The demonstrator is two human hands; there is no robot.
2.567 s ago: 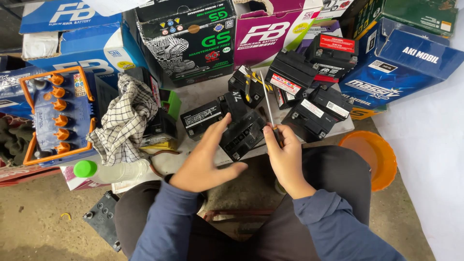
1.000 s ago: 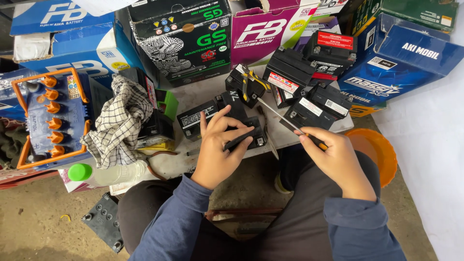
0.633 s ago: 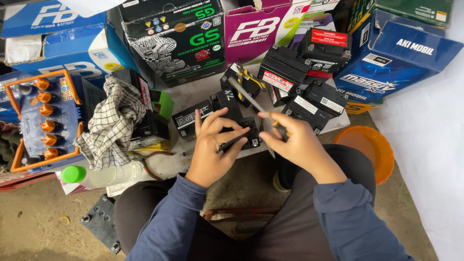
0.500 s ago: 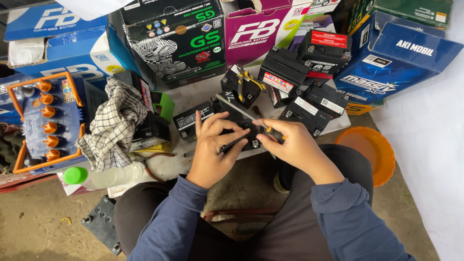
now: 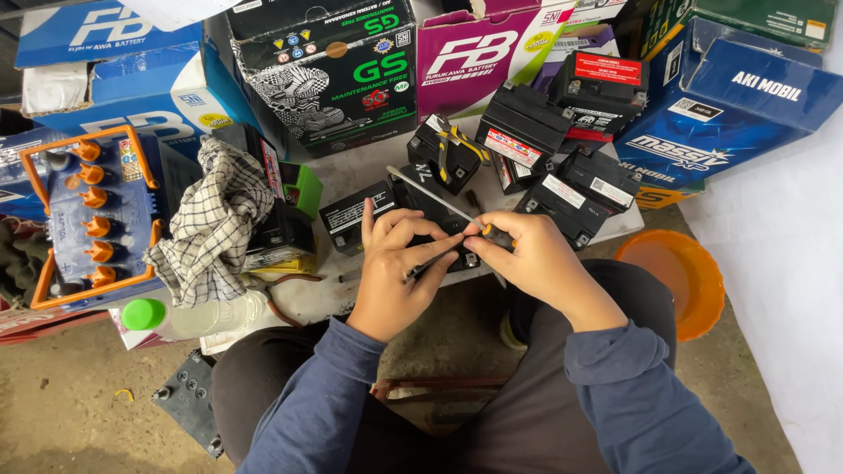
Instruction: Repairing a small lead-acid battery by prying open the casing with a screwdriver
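Note:
My left hand [image 5: 397, 268] rests on a small black battery [image 5: 436, 211] at the front edge of a low white table [image 5: 369, 171], fingers curled over its top. My right hand [image 5: 525, 254] grips a screwdriver [image 5: 430, 195] by its handle; the thin metal shaft points up and to the left across the battery. Both hands meet over the battery's near side. Blue sleeves cover both forearms.
Several more black batteries [image 5: 562, 189] stand behind and to the right. Battery cartons [image 5: 325, 66] ring the table's back. A checked cloth [image 5: 215, 224] lies at left beside a blue battery with orange caps [image 5: 92, 215]. An orange bowl [image 5: 680, 276] sits on the floor at right.
My right hand came in from the right with the screwdriver and now meets my left hand over the battery. My left hand has stayed on the battery.

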